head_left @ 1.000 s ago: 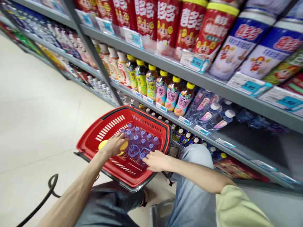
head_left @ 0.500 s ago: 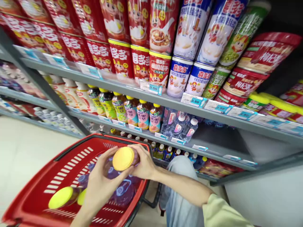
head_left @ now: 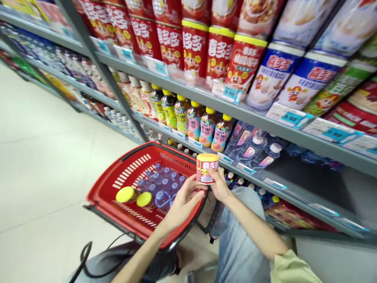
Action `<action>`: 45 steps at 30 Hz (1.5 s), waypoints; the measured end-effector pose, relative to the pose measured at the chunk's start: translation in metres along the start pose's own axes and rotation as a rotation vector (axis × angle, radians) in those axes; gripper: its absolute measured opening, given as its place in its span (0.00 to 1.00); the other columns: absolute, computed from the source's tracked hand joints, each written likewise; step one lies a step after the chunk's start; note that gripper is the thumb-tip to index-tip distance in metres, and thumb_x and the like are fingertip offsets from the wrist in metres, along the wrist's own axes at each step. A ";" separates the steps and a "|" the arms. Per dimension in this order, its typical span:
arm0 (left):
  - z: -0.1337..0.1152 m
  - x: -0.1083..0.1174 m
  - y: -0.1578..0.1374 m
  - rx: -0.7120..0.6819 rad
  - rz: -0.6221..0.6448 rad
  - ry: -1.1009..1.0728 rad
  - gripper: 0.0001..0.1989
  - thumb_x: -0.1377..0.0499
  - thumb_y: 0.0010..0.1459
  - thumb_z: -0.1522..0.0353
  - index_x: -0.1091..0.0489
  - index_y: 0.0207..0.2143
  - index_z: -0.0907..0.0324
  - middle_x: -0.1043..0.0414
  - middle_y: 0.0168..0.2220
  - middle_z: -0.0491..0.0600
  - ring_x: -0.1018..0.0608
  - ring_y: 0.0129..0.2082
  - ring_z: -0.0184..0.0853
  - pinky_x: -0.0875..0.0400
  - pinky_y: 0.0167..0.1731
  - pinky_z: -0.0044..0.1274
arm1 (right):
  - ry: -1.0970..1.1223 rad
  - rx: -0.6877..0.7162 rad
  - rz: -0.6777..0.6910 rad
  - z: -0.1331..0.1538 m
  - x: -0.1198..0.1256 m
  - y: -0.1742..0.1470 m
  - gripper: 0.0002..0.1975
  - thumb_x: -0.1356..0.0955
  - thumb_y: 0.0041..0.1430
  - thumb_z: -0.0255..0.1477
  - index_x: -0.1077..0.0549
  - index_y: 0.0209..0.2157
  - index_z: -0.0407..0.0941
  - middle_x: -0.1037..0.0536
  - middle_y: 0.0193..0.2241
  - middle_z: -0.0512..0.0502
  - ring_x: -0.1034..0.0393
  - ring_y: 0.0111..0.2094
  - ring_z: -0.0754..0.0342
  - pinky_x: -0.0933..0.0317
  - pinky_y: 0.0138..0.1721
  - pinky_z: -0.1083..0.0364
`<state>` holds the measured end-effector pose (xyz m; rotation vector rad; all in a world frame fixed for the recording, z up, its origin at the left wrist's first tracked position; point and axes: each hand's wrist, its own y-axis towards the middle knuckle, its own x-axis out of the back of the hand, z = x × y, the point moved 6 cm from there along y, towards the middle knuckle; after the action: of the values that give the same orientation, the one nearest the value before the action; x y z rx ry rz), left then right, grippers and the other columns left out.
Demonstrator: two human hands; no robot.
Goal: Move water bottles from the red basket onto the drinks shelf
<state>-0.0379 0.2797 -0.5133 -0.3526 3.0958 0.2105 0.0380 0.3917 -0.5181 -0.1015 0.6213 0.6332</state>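
A small red can with a yellow lid point(head_left: 204, 169) is held upright over the right side of a red shopping basket point(head_left: 101, 181). My right hand point(head_left: 220, 185) grips the can from its right side. Just below and left of it, my left hand point(head_left: 186, 198) has its fingers apart, the tips close to the can's base; whether they touch it I cannot tell. Inside the basket, several clear bottles with blue caps point(head_left: 165, 182) stand together. Two yellow-lidded containers, one at the left point(head_left: 125, 194) and one beside it point(head_left: 144, 199), sit near the basket's front.
Shelving carries stacked red cans point(head_left: 194, 51) and blue-and-white cans point(head_left: 273, 72) above a row of yellow-capped tea bottles point(head_left: 206, 127). Clear water bottles point(head_left: 255, 147) lean to their right. A black cable point(head_left: 84, 257) hangs at lower left, by my knees point(head_left: 244, 236).
The can has turned from lid-facing to upright, showing its red label. My left hand has loosened from around it and dropped below. The view has shifted, showing more floor at left.
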 end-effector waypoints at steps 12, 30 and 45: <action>0.106 -0.035 -0.014 0.017 0.480 1.432 0.14 0.42 0.68 0.70 0.25 0.53 0.63 0.32 0.61 0.64 0.31 0.64 0.52 0.33 0.61 0.43 | 0.268 -0.215 0.272 -0.014 -0.043 0.042 0.33 0.30 0.53 0.52 0.26 0.54 0.45 0.19 0.37 0.43 0.22 0.41 0.44 0.26 0.37 0.47; 0.184 -0.160 -0.075 0.364 0.602 1.446 0.12 0.39 0.54 0.81 0.18 0.33 0.60 0.20 0.27 0.58 0.18 0.27 0.47 0.30 0.23 0.34 | 0.227 -0.385 0.354 -0.004 -0.029 0.021 0.30 0.34 0.62 0.54 0.27 0.58 0.50 0.19 0.38 0.43 0.23 0.40 0.46 0.27 0.41 0.45; 0.073 -0.069 -0.022 0.374 0.455 0.698 0.16 0.41 0.65 0.61 0.21 0.41 0.65 0.19 0.30 0.60 0.17 0.26 0.44 0.24 0.23 0.31 | 0.261 -0.519 0.389 -0.037 -0.043 0.038 0.30 0.35 0.64 0.51 0.25 0.57 0.44 0.17 0.40 0.40 0.22 0.43 0.46 0.26 0.41 0.47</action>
<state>0.0341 0.2833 -0.5858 0.3829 3.7234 -0.6183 -0.0307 0.3895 -0.5200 -0.5653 0.7226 1.1632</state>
